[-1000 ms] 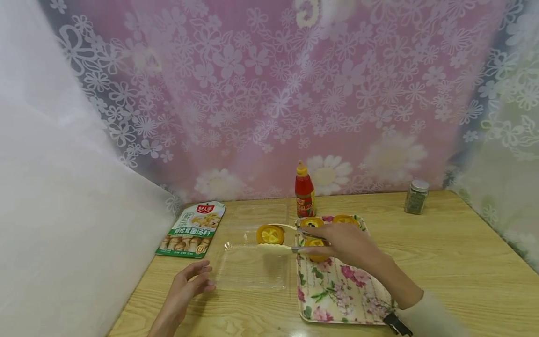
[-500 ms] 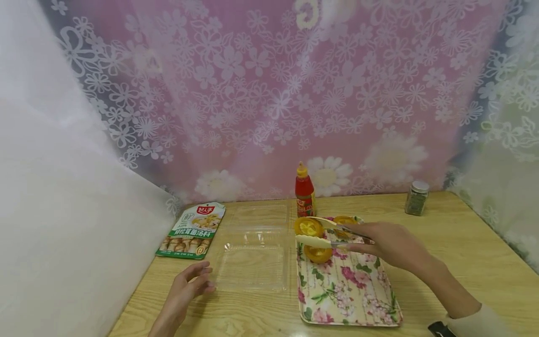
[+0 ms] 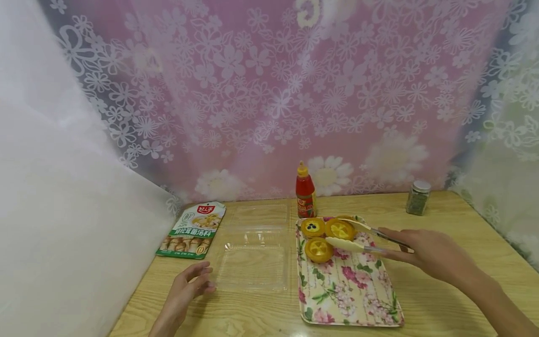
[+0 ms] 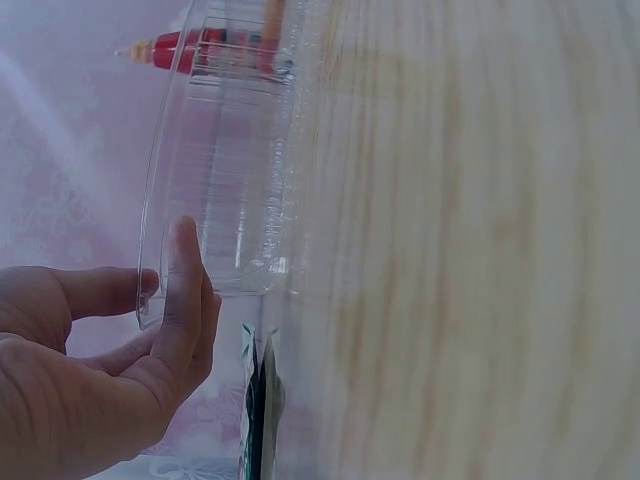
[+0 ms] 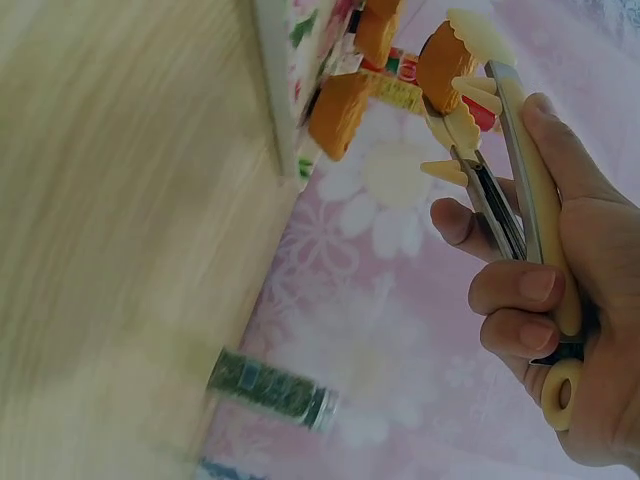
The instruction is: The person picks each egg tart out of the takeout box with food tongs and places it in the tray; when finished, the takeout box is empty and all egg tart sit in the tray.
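My right hand [image 3: 438, 255] grips tongs [image 5: 535, 190] with cream scalloped tips. Between those tips is an egg tart [image 5: 445, 65], held up over the back part of a floral tray [image 3: 332, 299]. Two more tarts show on the tray in the head view: one with dark berries [image 3: 313, 228] and one with a yellow star-like top [image 3: 318, 250]. Another is mostly hidden behind the held tart. My left hand [image 3: 185, 288], fingers loosely bent, is at the left edge of a clear plastic box [image 3: 252, 267]. Whether its fingertips touch the rim, I cannot tell.
The box's lid lies folded back behind it. A green and white soup-seasoning pouch [image 3: 191, 230] lies at the left. Behind the tray stands a red sauce bottle [image 3: 305, 192]. A jar of dried herbs [image 3: 418, 198] stands at the back right.
My right hand has moved right, carrying the tart in the tongs from above the clear box to above the tray. The berry tart shows again. My left hand has stayed in place.
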Demonstrator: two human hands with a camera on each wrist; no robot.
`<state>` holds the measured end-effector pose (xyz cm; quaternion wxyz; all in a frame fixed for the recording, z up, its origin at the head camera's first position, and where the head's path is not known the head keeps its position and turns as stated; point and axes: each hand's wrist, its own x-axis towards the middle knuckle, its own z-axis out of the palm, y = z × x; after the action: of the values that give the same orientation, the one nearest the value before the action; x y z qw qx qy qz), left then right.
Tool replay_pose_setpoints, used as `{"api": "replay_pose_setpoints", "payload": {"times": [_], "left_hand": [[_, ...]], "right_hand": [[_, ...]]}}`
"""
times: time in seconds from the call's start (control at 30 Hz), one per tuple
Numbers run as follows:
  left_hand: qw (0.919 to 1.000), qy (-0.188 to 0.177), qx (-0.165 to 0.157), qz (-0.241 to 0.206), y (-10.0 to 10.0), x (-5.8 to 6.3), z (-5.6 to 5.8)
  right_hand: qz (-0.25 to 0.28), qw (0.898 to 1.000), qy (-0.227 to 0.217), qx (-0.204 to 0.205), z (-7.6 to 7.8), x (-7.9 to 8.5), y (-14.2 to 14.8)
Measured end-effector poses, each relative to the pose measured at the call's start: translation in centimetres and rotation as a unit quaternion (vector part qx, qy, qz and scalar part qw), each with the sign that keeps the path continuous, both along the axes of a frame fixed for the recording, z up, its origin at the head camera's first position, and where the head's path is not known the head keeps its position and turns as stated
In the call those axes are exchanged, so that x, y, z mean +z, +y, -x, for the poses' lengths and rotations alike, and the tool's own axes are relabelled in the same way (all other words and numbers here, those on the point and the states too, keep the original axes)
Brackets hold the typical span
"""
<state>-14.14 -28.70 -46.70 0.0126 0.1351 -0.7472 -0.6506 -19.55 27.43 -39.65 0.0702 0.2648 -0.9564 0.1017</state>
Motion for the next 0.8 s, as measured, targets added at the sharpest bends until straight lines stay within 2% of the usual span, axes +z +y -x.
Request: {"api": "replay_pose_setpoints", "payload": {"times": [0.27, 0.5, 0.8], "left_hand": [[1.0000, 0.001, -0.003, -0.002, -0.2, 0.0, 0.0], [1.0000, 0.001, -0.004, 0.004, -0.1, 0.1, 0.0], [1.0000, 0.002, -0.009, 0.003, -0.2, -0.1, -0.1]], "right_hand": [[-0.015, 0.999, -0.032, -0.016, -1.1, -1.2, 1.9], [-0.033, 0.998, -0.040, -0.023, -1.5, -2.3, 2.5], [-0.025, 0.999, -0.033, -0.021, -1.6, -2.9, 2.6]]}}
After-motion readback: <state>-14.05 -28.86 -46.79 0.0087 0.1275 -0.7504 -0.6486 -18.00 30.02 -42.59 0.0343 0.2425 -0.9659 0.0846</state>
